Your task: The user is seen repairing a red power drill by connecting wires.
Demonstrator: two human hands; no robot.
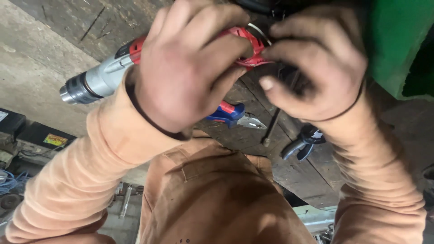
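A: The power drill (135, 63) is being held up in front of the person's chest, with its grey body and dark chuck pointing away from the left hand (185, 68) toward the concrete floor (31, 68). That hand is wrapping right around the red rear housing, fingers closed on it.

B: And the right hand (316, 68)?

A: It is pinching at the red end cap (253, 43) of the drill, thumb and forefinger closing on the rim; whether it is gripping a small part there or only the cap, one cannot tell.

B: How is the drill likely to be handling?

A: It is looking rigid and fairly heavy toward the chuck, judging by the metal nose, so it is probably pulling downward on that side. The moulded red housing is the sensible place to take hold; the smooth grey barrel is looking more slippery, especially for grimy fingers.

B: What is lying around the drill?

A: Just below it, the blue-and-red pliers (235, 115) are resting on the worn wooden counter (294, 171). Further right of the drill, a black-handled tool (303, 142) is lying on the same boards, and a green panel (393, 40) is standing beyond the right hand.
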